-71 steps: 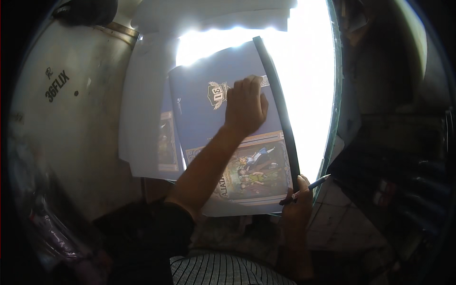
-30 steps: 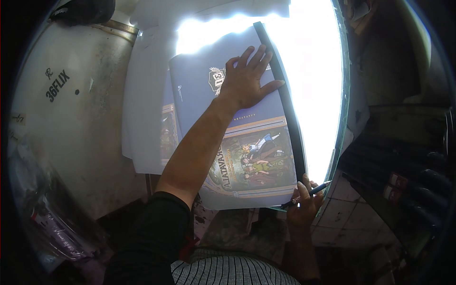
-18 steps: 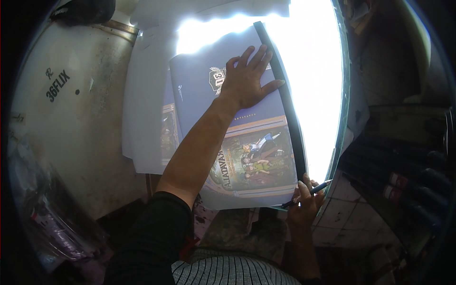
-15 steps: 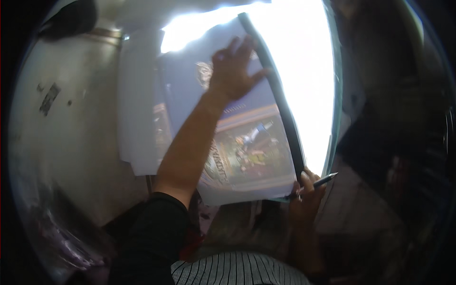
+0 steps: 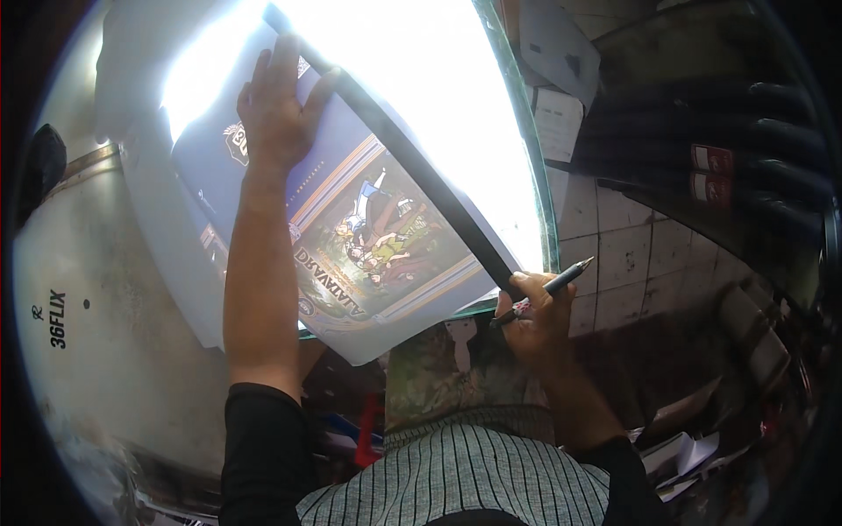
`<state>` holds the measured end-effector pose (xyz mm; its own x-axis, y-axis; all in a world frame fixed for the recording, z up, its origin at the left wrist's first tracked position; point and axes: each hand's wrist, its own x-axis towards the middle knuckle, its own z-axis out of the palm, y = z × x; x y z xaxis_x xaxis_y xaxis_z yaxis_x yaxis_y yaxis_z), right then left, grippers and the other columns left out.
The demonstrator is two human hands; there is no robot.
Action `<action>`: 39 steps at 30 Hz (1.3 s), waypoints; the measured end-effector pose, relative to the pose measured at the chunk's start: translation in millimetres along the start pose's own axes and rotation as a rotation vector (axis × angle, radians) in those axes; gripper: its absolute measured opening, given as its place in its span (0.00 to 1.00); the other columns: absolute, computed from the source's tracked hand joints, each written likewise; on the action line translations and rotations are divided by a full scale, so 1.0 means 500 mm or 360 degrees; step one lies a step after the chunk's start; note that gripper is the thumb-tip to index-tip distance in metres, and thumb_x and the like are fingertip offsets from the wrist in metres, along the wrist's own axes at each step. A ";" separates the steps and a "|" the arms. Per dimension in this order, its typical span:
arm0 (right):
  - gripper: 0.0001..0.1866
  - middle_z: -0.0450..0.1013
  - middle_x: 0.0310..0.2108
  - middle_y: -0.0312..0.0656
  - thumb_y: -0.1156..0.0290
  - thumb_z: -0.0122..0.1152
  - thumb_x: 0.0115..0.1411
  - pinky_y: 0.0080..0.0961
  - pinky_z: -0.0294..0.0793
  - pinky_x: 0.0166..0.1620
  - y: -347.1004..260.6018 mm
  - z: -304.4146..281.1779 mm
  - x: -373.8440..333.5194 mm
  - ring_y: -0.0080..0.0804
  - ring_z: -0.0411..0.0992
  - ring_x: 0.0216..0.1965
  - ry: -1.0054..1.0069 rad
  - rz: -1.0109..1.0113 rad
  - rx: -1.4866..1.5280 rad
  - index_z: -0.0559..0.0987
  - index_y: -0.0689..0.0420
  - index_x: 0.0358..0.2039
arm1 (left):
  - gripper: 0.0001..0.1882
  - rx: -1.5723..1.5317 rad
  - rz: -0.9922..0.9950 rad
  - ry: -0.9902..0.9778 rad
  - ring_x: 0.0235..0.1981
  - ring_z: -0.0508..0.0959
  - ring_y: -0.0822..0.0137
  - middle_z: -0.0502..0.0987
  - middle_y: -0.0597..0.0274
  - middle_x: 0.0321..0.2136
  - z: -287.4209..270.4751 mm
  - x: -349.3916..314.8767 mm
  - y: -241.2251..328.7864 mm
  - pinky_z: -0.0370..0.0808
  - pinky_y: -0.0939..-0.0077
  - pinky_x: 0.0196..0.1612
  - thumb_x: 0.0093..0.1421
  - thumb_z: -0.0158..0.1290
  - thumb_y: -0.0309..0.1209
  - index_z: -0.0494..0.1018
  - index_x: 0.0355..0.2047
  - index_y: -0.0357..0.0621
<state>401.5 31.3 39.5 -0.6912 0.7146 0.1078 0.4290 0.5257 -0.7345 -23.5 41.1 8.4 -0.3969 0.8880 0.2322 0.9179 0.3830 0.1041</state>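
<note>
A printed sheet (image 5: 368,237) with a blue upper part and a colourful cartoon picture lies on a brightly lit glass panel (image 5: 456,79). A straight black strip like a ruler (image 5: 425,180) runs slantwise along the sheet's right side. My left hand (image 5: 281,114) lies on the blue part, fingers stretched out and thumb at the strip's edge, near its far end. At the near end, my right hand (image 5: 544,329) pinches the strip's tip between thumb and fingers. That same hand holds a dark pen (image 5: 563,279), its metal point aimed up and to the right.
A greenish glass edge (image 5: 545,219) bounds the lit panel on the right. Beyond it are pale floor tiles (image 5: 627,237) and dark rolls (image 5: 745,131). A pale worn surface (image 5: 114,307) spreads to the left. Loose papers (image 5: 693,451) lie at the lower right.
The view has turned, so sheet, strip and left hand appear farther left and more slanted. Both hands keep their places on the strip and sheet; the pen stays in my right hand.
</note>
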 end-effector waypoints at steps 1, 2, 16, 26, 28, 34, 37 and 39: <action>0.30 0.73 0.45 0.46 0.78 0.73 0.51 0.44 0.66 0.49 0.004 0.005 -0.004 0.45 0.72 0.45 0.0056 -0.0037 -0.0003 0.71 0.55 0.53 | 0.39 0.0008 0.0012 0.0011 0.71 0.56 0.50 0.60 0.52 0.69 -0.001 0.000 -0.002 0.49 0.50 0.70 0.66 0.45 0.60 0.60 0.68 0.47; 0.29 0.74 0.44 0.45 0.77 0.74 0.50 0.43 0.65 0.48 0.007 0.009 -0.008 0.42 0.74 0.44 0.0111 -0.0073 -0.0007 0.72 0.55 0.52 | 0.39 0.0013 0.0023 0.0022 0.71 0.56 0.50 0.60 0.52 0.69 -0.001 0.000 -0.003 0.49 0.51 0.70 0.67 0.45 0.60 0.60 0.69 0.47; 0.31 0.75 0.42 0.43 0.77 0.76 0.48 0.41 0.66 0.46 0.030 0.004 -0.010 0.42 0.74 0.42 0.0130 -0.0064 0.0048 0.71 0.54 0.52 | 0.43 0.0033 0.0039 -0.0034 0.72 0.53 0.51 0.58 0.52 0.70 0.003 0.006 0.003 0.47 0.49 0.70 0.64 0.47 0.63 0.59 0.69 0.46; 0.28 0.74 0.39 0.48 0.46 0.47 0.71 0.27 0.75 0.33 0.066 -0.033 0.048 0.33 0.73 0.31 0.0131 -0.0092 0.0385 0.71 0.63 0.52 | 0.71 -0.0023 -0.0152 -0.0385 0.74 0.44 0.46 0.48 0.48 0.73 -0.035 0.014 0.038 0.44 0.39 0.71 0.38 0.61 0.75 0.48 0.72 0.44; 0.27 0.74 0.43 0.48 0.51 0.42 0.74 0.23 0.75 0.31 0.020 -0.007 0.179 0.30 0.73 0.32 0.0263 -0.0098 0.0769 0.70 0.64 0.55 | 0.73 0.0011 -0.0244 -0.0497 0.75 0.41 0.47 0.45 0.48 0.73 -0.070 0.016 0.042 0.42 0.38 0.71 0.37 0.61 0.76 0.46 0.72 0.43; 0.12 0.80 0.35 0.46 0.74 0.62 0.65 0.29 0.83 0.39 -0.094 0.176 0.660 0.32 0.82 0.39 0.0345 -0.0542 0.0571 0.77 0.67 0.46 | 0.78 0.0056 -0.0381 -0.1001 0.75 0.36 0.52 0.39 0.54 0.75 -0.134 0.048 0.066 0.41 0.37 0.72 0.35 0.61 0.77 0.38 0.74 0.42; 0.12 0.82 0.30 0.44 0.66 0.60 0.66 0.25 0.81 0.38 -0.105 0.270 0.799 0.30 0.83 0.33 0.0063 -0.0491 0.0712 0.80 0.62 0.42 | 0.78 0.0053 -0.0386 -0.1010 0.75 0.36 0.52 0.38 0.55 0.75 -0.135 0.051 0.066 0.41 0.36 0.72 0.35 0.60 0.78 0.38 0.74 0.42; 0.13 0.83 0.29 0.41 0.64 0.60 0.65 0.26 0.80 0.38 -0.092 0.306 0.846 0.30 0.83 0.33 -0.0074 -0.0567 0.0703 0.80 0.59 0.44 | 0.78 0.0038 -0.0398 -0.0989 0.75 0.35 0.52 0.38 0.56 0.75 -0.134 0.049 0.067 0.41 0.35 0.72 0.36 0.58 0.79 0.39 0.74 0.42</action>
<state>0.6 238.7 16.2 -0.7778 0.5020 0.3781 -0.1124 0.4809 -0.8696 -2.8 58.7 82.3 -0.5285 0.7503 -0.3971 0.8011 0.5956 0.0591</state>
